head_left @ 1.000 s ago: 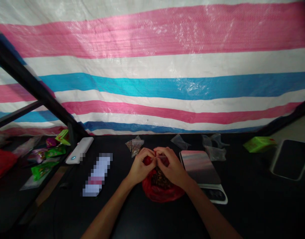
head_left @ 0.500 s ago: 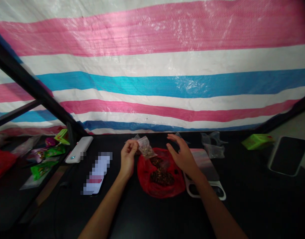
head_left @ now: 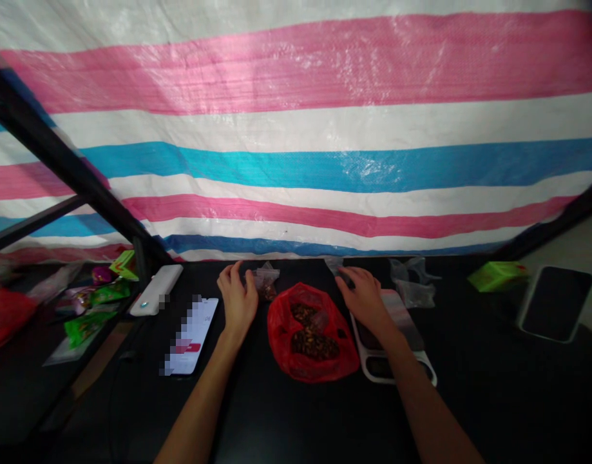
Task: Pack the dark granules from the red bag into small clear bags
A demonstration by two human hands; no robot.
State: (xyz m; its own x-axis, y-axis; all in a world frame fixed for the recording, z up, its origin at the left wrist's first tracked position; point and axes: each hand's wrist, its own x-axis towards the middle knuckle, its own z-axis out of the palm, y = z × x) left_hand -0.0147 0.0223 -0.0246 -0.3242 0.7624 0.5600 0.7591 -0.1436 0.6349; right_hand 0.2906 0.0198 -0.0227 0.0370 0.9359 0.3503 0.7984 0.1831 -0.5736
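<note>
An open red plastic bag (head_left: 282,335) holding brown dried bits lies on the black table between my hands. My left hand (head_left: 238,298) rests palm down just left of it, fingers spread, thumb against a small pile of filled clear pouches (head_left: 267,282). My right hand (head_left: 366,298) reaches forward over a flat kitchen scale (head_left: 406,325). Its fingertips are on an empty clear pouch (head_left: 335,265) at the table's back edge. Whether the fingers pinch that pouch is unclear.
A phone (head_left: 192,335) and a white power bank (head_left: 155,290) lie to the left. More empty pouches (head_left: 414,283), a green box (head_left: 498,276) and a dark flat device (head_left: 556,303) are on the right. Snack packets (head_left: 93,303) sit on a left shelf. A striped tarp hangs behind.
Both hands left the red bag. My left hand carried a filled pouch to the pile at the back and set it down. My right hand moved forward to an empty pouch.
</note>
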